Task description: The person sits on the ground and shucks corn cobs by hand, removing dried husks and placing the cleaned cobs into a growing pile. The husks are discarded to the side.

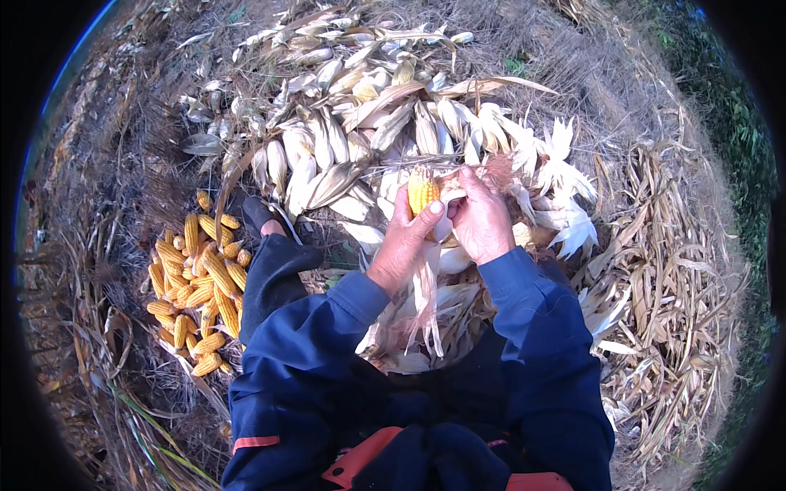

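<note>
An ear of corn [422, 191] with bare yellow kernels on its upper part is gripped in my left hand [402, 239]. My right hand [483, 218], close beside it, pinches a pale strip of husk [453, 195] with reddish silk at its top. Loose husk [427, 288] hangs down below the ear between my wrists. Beyond my hands lies a broad heap of unhusked corn ears [344, 141] in dry, whitish husks.
A pile of husked yellow ears [199, 276] lies at the left, next to my shoe [261, 216]. Torn husks [568, 184] lie at the right of the heap. Dry corn stalks and leaves [657, 294] are piled farther right, with green plants [731, 104] behind them.
</note>
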`<state>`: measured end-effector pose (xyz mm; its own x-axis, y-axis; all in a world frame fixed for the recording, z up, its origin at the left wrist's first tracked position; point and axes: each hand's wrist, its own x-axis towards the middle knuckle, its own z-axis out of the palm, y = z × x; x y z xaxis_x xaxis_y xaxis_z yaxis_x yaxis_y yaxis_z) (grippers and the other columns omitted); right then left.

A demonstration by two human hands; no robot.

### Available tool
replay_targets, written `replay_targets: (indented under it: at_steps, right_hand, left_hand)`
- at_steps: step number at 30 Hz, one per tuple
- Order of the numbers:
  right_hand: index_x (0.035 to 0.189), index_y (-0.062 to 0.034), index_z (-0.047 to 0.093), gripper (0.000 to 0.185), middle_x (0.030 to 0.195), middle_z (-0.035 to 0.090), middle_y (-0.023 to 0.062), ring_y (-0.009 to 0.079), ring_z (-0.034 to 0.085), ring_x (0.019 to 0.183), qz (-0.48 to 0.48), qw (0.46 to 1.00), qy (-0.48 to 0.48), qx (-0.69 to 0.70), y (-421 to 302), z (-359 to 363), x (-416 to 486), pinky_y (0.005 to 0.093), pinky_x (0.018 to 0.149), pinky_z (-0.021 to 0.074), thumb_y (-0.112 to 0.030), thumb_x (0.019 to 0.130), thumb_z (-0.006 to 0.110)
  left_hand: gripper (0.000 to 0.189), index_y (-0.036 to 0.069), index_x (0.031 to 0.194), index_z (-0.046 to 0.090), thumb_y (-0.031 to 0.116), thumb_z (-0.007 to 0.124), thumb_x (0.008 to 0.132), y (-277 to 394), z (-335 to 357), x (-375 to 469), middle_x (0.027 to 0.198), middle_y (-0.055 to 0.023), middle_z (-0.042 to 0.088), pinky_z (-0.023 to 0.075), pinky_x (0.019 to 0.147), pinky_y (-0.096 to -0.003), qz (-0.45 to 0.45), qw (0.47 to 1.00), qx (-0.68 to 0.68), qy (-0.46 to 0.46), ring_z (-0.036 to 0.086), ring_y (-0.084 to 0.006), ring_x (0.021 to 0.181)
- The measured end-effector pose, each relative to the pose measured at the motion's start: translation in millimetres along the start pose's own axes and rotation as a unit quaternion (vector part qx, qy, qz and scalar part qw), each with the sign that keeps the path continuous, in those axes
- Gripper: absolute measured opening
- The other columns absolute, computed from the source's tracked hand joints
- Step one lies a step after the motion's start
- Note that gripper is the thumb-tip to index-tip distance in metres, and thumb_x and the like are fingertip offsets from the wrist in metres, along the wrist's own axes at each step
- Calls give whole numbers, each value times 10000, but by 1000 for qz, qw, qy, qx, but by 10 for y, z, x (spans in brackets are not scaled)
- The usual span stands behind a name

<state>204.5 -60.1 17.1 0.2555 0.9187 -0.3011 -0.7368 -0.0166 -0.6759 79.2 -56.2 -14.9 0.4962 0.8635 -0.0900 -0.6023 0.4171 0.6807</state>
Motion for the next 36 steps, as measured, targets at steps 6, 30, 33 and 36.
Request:
replay_targets:
  at_steps: [6,30,33,36]
  right_hand:
    - [1030,10,605,245,977,626,51,101,589,834,138,907,-148,-370,38,69,-172,238,711,473,-214,946,548]
    - [952,-80,596,313,780,631,140,323,639,748,-7,374,-583,-722,1041,-233,-835,395,605,503,-281,734,696]
    - [1146,-44,548,516,899,622,200,345,624,914,195,339,-499,-773,1185,-464,-625,425,774,484,-319,740,710]
    - [1240,-33,521,606,990,632,209,356,613,990,192,346,-483,-781,1301,-406,-260,425,850,472,-358,760,696]
  left_hand:
    - [525,52,1069,488,557,492,923,350,-197,259,927,-89,571,520,766,-371,27,971,-122,204,595,-204,843]
    - [449,-3,1053,556,303,680,748,1759,-1141,-84,845,-246,654,517,739,-437,75,539,817,190,651,-383,827]
    - [682,-52,1293,408,250,727,772,2456,-1988,-445,1029,-179,650,500,821,-323,221,556,616,512,645,-227,913]
    - [713,-115,1310,362,181,727,775,2869,-2596,-979,1115,-154,612,473,853,-284,230,565,485,626,611,-203,956]
